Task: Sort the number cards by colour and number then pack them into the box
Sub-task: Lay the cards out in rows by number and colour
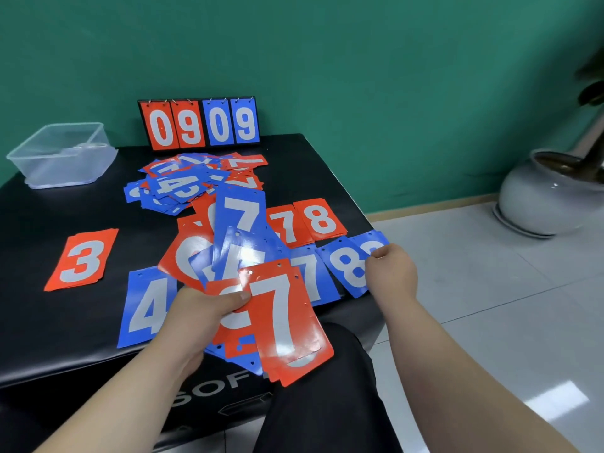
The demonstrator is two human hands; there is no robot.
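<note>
Now | left hand (199,317) grips fanned cards (284,325) above table (49,338) edge | right hand (392,269) pinches blue 8 card (370,244) at its edge

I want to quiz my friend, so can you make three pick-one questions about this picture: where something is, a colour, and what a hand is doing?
1. Where is the clear box? A) on the floor B) at the back left corner of the table C) on a lap
2. What colour is the 3 card lying alone on the left? A) red B) blue C) green
3. What is the right hand doing? A) lying flat B) lifting the box C) pinching a blue 8 card
Answers: B, the box stands far left on the table; A, its face is red; C, it pinches that card's edge.
</note>
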